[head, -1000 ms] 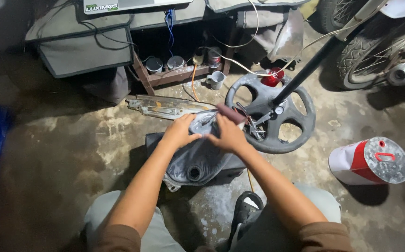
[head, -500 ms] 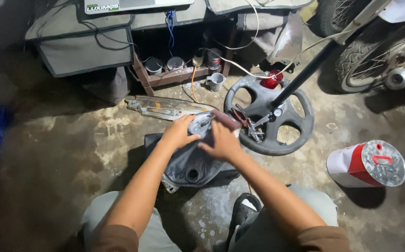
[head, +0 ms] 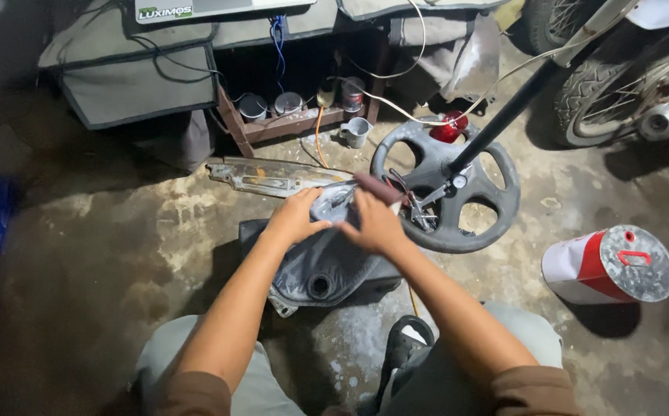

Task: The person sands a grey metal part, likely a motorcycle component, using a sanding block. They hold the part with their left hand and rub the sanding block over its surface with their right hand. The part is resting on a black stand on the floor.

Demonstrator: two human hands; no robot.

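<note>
Gray tank [head: 327, 266], a dull metal shell with a round hole near its front, sits on a dark block on the dirty concrete floor [head: 119, 254], right between the person's knees.

From the head camera, looking down: the left hand [head: 294, 218] lies flat on the top left of the tank, fingers spread and pressing down. It holds nothing; it only steadies the tank. The right hand [head: 377, 223] rests on the top right of the tank, and its fingers are closed on a small brown pad [head: 378, 188] that looks like sandpaper, though it is too small to tell for sure. The pad touches the far end of the tank.

The tank looks hard and stiff, and it is likely quite heavy for its size. Its skin is smooth and rounded, so it could slip or rock on the block. The best places to hold it look like the curved sides, with flat palms, or the edge down low. The rim of the hole may be sharp.

Just beyond the hands lies a gray steering wheel [head: 446, 189], with a black pole [head: 504, 119] leaning over it. A long rusty metal piece [head: 273, 177] lies on the floor behind the tank. A red and white can [head: 608, 266] lies on its side, well apart to the right. A motorbike wheel [head: 620, 85] stands at the top right. Small tins [head: 273, 104] and a cup [head: 355, 131] sit by a low wooden shelf at the back.
</note>
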